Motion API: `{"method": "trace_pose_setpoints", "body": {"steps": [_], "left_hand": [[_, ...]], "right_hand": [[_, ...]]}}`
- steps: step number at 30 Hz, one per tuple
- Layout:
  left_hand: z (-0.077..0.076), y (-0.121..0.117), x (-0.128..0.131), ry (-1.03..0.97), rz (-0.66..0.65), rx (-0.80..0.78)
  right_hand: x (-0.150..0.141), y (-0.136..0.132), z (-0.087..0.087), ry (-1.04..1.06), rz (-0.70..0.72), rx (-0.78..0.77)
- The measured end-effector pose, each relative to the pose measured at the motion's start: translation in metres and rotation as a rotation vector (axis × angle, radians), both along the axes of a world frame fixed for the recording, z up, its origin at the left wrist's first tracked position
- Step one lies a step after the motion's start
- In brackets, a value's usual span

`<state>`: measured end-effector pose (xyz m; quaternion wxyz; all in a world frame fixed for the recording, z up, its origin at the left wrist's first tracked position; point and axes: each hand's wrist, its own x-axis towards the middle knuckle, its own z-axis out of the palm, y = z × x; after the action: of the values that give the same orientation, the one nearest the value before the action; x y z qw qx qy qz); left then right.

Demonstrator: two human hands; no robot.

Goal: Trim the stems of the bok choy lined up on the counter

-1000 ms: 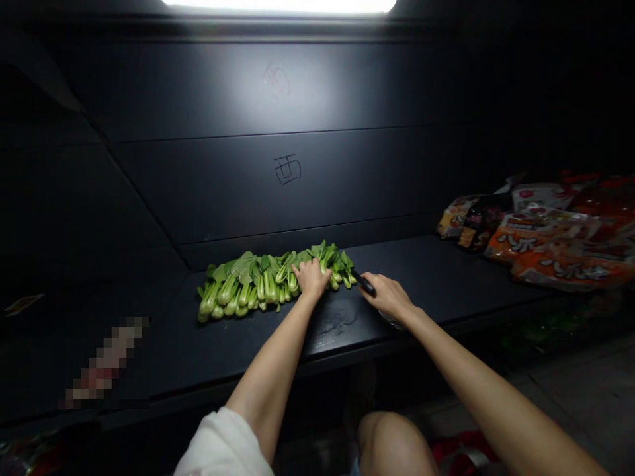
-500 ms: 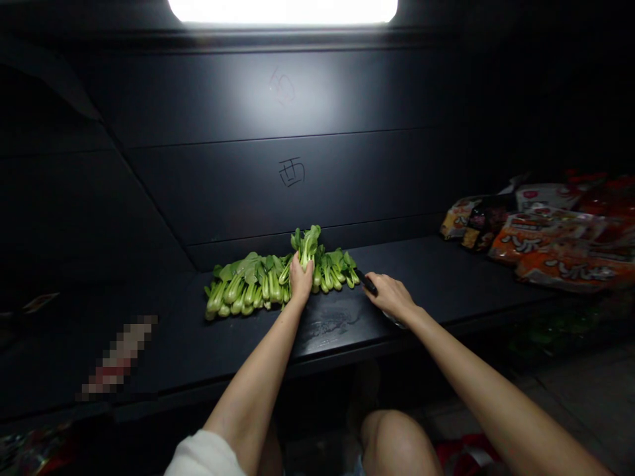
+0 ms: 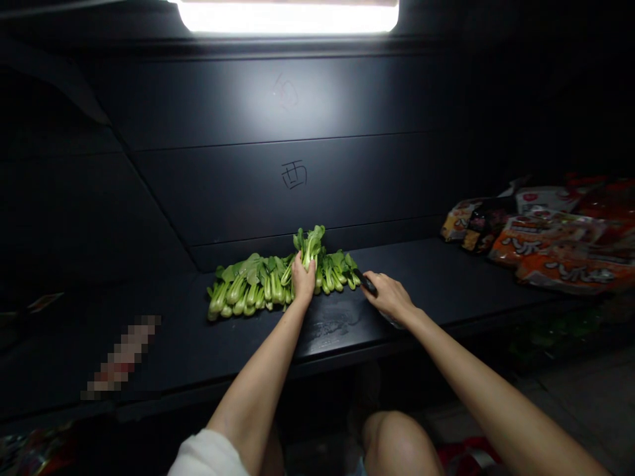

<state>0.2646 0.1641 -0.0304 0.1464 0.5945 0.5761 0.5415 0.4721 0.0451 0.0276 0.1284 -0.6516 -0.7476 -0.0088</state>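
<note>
My left hand [image 3: 302, 279] holds one head of bok choy [image 3: 310, 246] upright by its pale stems, its leaves pointing up and away from me. Just behind that hand, a row of several bok choy [image 3: 251, 289] lies side by side on the black counter [image 3: 446, 281], with stems towards me and the left. My right hand [image 3: 390, 297] rests near the row's right end, gripping a black-handled tool [image 3: 366, 281], perhaps a knife. Its blade is hidden or out of sight.
Several orange and red printed food bags [image 3: 555, 248] are piled on the counter's right end. A wet smear [image 3: 330, 324] marks the counter in front of the greens. A pixelated blurred object [image 3: 122, 357] lies at the left. A black wall stands behind.
Over the last second my left hand has lifted one bok choy out of the row and stood it upright. My right hand and its tool have barely moved.
</note>
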Motion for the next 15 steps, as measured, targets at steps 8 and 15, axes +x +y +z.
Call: {"method": "trace_pose_setpoints", "body": {"steps": [8, 15], "left_hand": [[0.014, -0.030, 0.038, 0.628, -0.281, -0.235], [0.017, -0.043, 0.039, 0.755, -0.353, -0.204]], "right_hand": [[0.006, -0.002, -0.003, 0.000, -0.029, -0.013], [0.006, -0.003, -0.003, 0.014, -0.027, 0.006]]}}
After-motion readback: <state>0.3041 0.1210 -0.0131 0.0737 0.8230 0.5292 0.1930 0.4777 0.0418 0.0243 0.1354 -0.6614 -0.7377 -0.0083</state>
